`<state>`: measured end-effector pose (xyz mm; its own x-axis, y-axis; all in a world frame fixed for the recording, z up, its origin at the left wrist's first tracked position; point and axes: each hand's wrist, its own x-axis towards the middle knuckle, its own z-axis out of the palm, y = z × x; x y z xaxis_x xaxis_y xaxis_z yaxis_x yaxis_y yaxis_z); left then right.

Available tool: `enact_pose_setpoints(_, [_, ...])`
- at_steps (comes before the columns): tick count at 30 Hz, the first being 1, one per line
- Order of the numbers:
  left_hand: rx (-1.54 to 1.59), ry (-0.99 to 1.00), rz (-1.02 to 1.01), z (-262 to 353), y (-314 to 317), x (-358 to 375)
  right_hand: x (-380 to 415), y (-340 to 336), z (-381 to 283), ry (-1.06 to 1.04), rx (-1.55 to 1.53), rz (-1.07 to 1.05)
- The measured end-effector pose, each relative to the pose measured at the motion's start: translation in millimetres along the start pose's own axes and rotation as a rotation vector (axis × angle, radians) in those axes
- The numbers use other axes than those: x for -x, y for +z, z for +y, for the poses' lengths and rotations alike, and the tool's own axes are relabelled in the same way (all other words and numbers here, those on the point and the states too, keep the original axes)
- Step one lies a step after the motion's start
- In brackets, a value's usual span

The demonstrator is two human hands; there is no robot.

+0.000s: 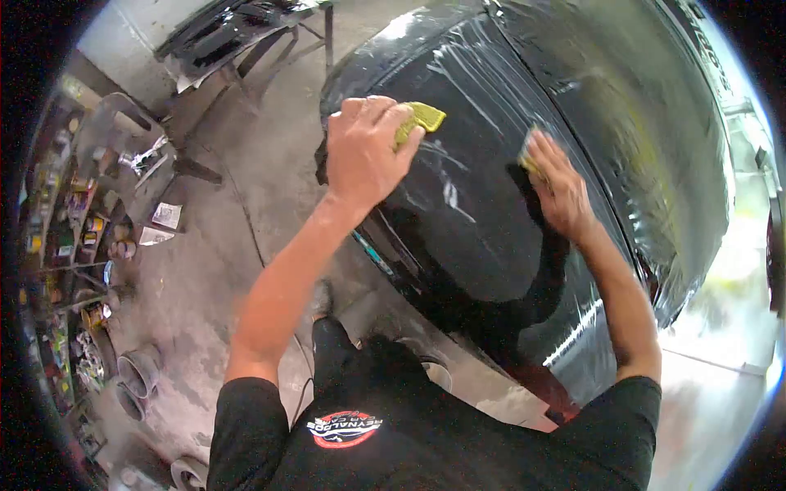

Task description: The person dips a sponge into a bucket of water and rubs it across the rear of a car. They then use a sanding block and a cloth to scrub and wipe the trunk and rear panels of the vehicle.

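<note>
My left hand (368, 151) is closed round a folded yellow cloth (427, 117), raised above the near left part of a black car panel (475, 196). To its right, my right hand (561, 186) presses a small pad (526, 157) with a yellowish edge against the same panel. Its fingers lie over most of the pad, so I cannot make out its exact kind. Whitish streaks (483, 69) mark the glossy surface towards the far end, and smaller smears lie between my hands.
Clear plastic sheeting (647, 114) covers the car beyond the panel gap. A dark plastic chair (123, 135) stands on the concrete floor (213, 286) at left, beside shelves with cans. A stand (246, 37) carries black parts at the back. Buckets (137, 368) sit lower left.
</note>
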<state>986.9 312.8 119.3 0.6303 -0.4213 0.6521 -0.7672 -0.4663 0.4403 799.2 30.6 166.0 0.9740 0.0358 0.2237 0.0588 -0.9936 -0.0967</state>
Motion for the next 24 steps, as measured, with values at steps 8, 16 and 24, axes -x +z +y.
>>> enact_pose_setpoints(8, [0.048, 0.018, 0.003, -3.3, -0.2, 4.3, -221.2, 53.5, 5.7, -0.161, 0.063, 0.012])
enact_pose_setpoints(16, [0.038, 0.019, 0.018, -6.4, 0.1, -0.1, -63.7, 11.4, 8.5, -0.104, 0.045, -0.027])
enact_pose_setpoints(24, [0.062, 0.059, 0.071, -8.9, 1.2, -0.6, -234.8, 70.6, 16.7, -0.055, 0.122, -0.017])
